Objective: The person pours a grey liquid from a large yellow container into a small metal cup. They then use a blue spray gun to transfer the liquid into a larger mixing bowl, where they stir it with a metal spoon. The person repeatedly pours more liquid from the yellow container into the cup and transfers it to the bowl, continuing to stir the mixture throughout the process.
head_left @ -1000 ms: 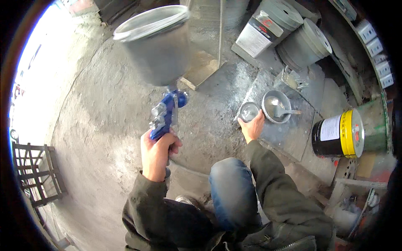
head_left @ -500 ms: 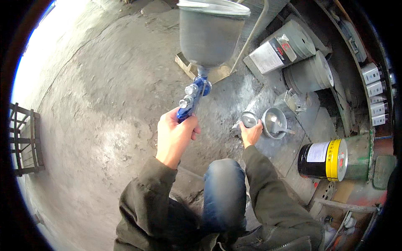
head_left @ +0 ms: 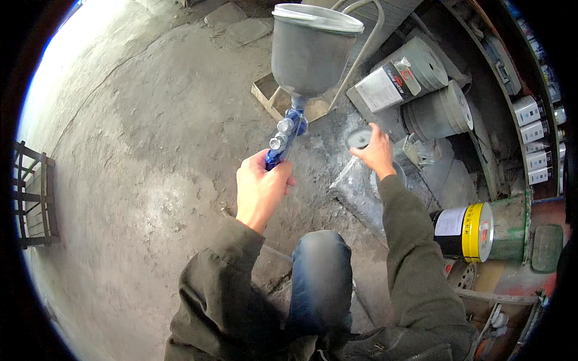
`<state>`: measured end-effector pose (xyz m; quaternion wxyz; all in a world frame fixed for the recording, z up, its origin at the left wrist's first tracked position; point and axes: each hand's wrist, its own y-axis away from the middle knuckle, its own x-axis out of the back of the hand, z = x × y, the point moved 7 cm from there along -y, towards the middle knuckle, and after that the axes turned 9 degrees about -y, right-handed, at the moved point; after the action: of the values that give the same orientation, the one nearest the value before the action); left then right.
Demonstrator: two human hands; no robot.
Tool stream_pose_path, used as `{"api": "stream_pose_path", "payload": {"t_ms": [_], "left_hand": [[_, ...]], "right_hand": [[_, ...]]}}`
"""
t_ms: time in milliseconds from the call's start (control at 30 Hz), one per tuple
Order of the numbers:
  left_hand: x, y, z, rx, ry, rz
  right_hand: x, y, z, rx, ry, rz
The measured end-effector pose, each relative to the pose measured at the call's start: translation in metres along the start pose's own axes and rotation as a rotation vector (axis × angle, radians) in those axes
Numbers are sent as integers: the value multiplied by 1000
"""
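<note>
My left hand [head_left: 263,188] is closed round the blue handle of a spray gun [head_left: 285,135] with silver knobs. On top of the gun stands a large grey paint cup [head_left: 314,57], a little tilted, with a whitish rim. My right hand [head_left: 380,154] grips the edge of a round grey cup lid [head_left: 359,138] between thumb and fingers, to the right of the gun. A small nub shows at the lid's middle. Below my right wrist a metal bowl [head_left: 400,175] is mostly hidden by the hand and sleeve.
Two grey-splashed buckets [head_left: 438,111] and a square can [head_left: 383,89] lie at the right. A black and yellow drum [head_left: 472,231] is nearer. White boxes [head_left: 534,133] line a shelf. A wooden crate [head_left: 36,195] stands far left; a shallow tray [head_left: 265,96] lies behind the gun.
My right hand has moved up and away from beside the bowl with the lid, which now shows a different face. The spray gun has shifted slightly right in view.
</note>
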<state>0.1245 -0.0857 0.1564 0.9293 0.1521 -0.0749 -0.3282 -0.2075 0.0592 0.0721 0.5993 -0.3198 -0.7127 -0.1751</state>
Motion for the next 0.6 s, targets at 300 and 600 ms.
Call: {"api": "stream_pose_path", "payload": {"t_ms": [300,600], "left_hand": [[-21,-11,-11,-55,-246,17],[-61,-16,-22,-154,-393,-48]], "right_hand": [[97,5,-36,85,-204,-125],[278,-9,-134,637,-248,-154]]}}
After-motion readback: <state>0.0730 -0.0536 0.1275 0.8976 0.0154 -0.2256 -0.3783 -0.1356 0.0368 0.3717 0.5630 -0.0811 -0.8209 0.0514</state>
